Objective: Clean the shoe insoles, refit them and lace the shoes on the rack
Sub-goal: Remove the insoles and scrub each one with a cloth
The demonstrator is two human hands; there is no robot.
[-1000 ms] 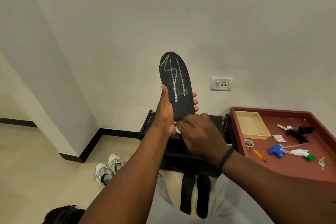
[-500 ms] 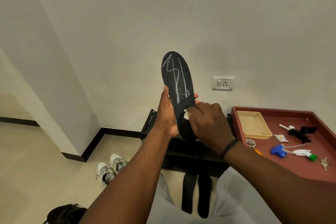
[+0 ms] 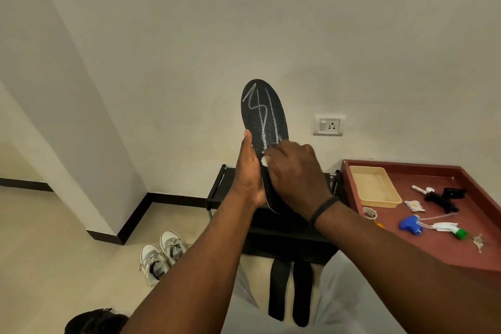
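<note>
In the head view, the left hand (image 3: 250, 173) held a black insole (image 3: 264, 122) upright in front of the wall, its fingers clamped round the lower half, thumb up along the left edge. White chalky scribbles covered the upper part. The right hand (image 3: 294, 171) lay across the insole's middle, fingers closed on a small white wipe (image 3: 264, 161) pressed to the surface, wrist bent inward, forearm coming up from lower right.

The risk, as I judged it, was the thin insole flexing under the rubbing — the unsupported toe could bend back and the marks smear rather than lift. A push too hard might also twist it out of the left hand's hold, dropping it toward the black rack (image 3: 271, 228) below.

Two more insoles (image 3: 290, 290) lay on the floor between the knees, a pair of white shoes (image 3: 162, 255) stood left of the rack — and a spray head (image 3: 410, 225) sat on the red table (image 3: 433, 249).
</note>
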